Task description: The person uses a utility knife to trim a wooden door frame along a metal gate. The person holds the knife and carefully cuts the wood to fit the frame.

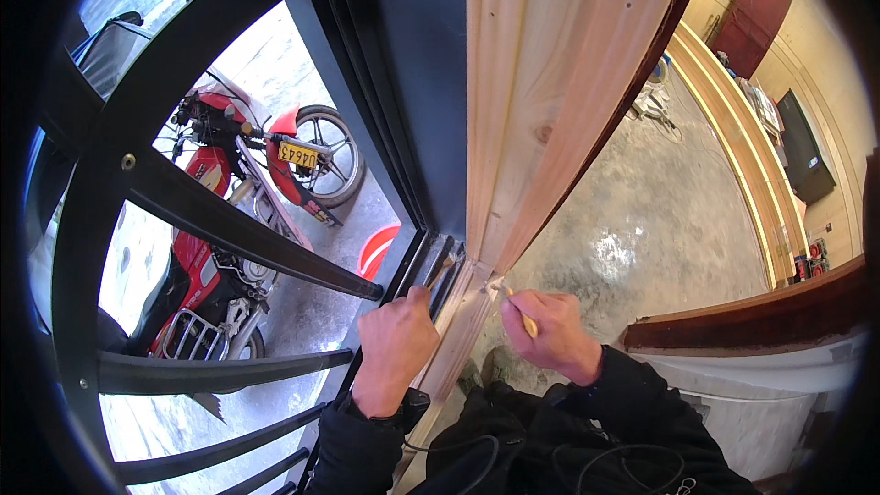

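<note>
Pale wood trim (541, 82) runs down beside a dark metal window frame (431, 82), and the two pieces of trim meet at a corner joint (484, 277). My right hand (557, 335) is closed around a small tool with a yellow handle (529, 323); its tip points at the joint, and its exact kind is hidden by my fingers. Just left of the joint, my left hand (396, 348) is closed at the frame's lower track. A thin tan stick (445, 270) sticks out past its fingers, most of it hidden by the hand.
Black curved bars (247, 229) stand at the left. Beyond them are a red motorcycle (206, 183) and a red bucket (376, 252). At the right lie a concrete floor (632, 211), long wood boards (733, 147) and a dark red curved edge (742, 325).
</note>
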